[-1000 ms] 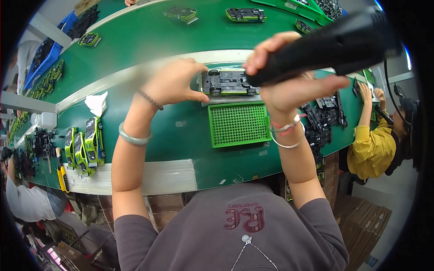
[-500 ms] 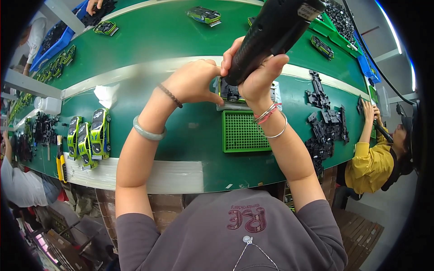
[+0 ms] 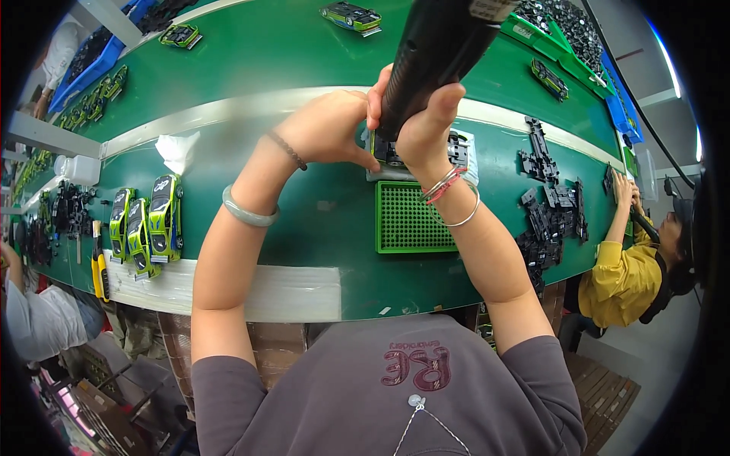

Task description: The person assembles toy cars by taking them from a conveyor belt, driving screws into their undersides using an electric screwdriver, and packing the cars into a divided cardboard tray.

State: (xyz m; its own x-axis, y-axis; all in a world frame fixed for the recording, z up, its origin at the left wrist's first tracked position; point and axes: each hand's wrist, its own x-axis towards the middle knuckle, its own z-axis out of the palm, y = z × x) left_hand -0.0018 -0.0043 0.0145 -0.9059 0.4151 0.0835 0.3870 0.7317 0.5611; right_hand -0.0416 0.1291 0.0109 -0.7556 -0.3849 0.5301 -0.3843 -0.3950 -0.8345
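Both hands met over an upturned car point(image 3: 458, 150), which lay on a pale pad point(image 3: 473, 154) at the twelve o'clock edge of one green tray point(image 3: 414, 220). Its right hand point(image 3: 426, 125) gripped a black driver point(image 3: 435, 57); the left hand point(image 3: 331, 125) curved around the car's nine o'clock end, though whether it gripped could not be told. A second earlier, the driver leaned lower toward two o'clock, over the car's three o'clock end; now it pointed nearer one o'clock, over the opposite end.

Maroon lettering marked the shirt point(image 3: 414, 368); the driver's pale label was too small to read.

Three green cars point(image 3: 163, 216) stood at nine o'clock on the surface point(image 3: 304, 235). Three single cars point(image 3: 351, 15) lay farther off, between ten and two o'clock. Black parts point(image 3: 561, 199) at three o'clock overlapped beyond counting.
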